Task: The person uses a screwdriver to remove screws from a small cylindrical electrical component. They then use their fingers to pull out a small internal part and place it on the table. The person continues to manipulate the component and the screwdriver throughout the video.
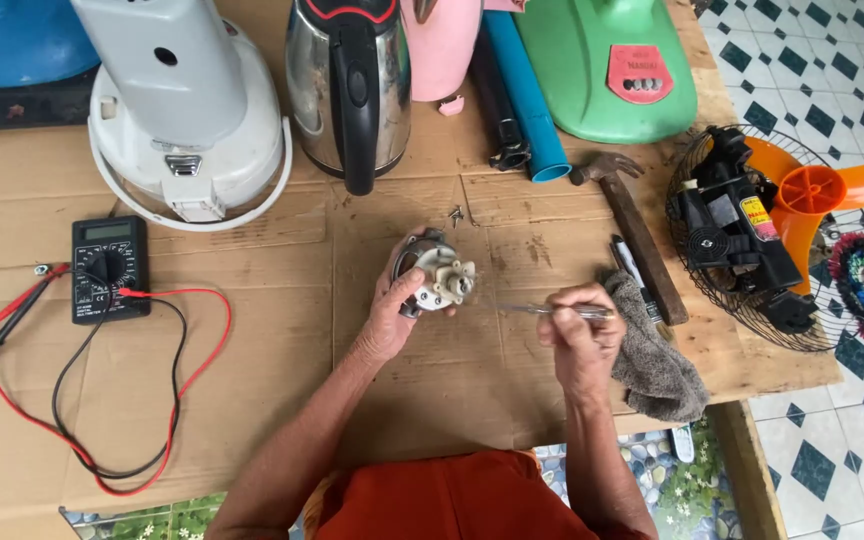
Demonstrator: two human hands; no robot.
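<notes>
Motor (437,275) mid-frame, left hand (397,310) wrapped round it — right hand (580,330) pinching a screwdriver (542,311), tip pointing at it. Rag (657,360) just right.

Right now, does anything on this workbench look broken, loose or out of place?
A fan lies on its side at the right edge, its grille overhanging the table. A few small screws sit loose on the cardboard. The left hand holds a small motor part; the right hand points a thin tool at it.

Motor (439,277) sitting at bench (252,400) centre; multimeter (109,268) lying at nine o'clock, hammer (632,225) at two, kettle (348,85) at twelve.
</notes>
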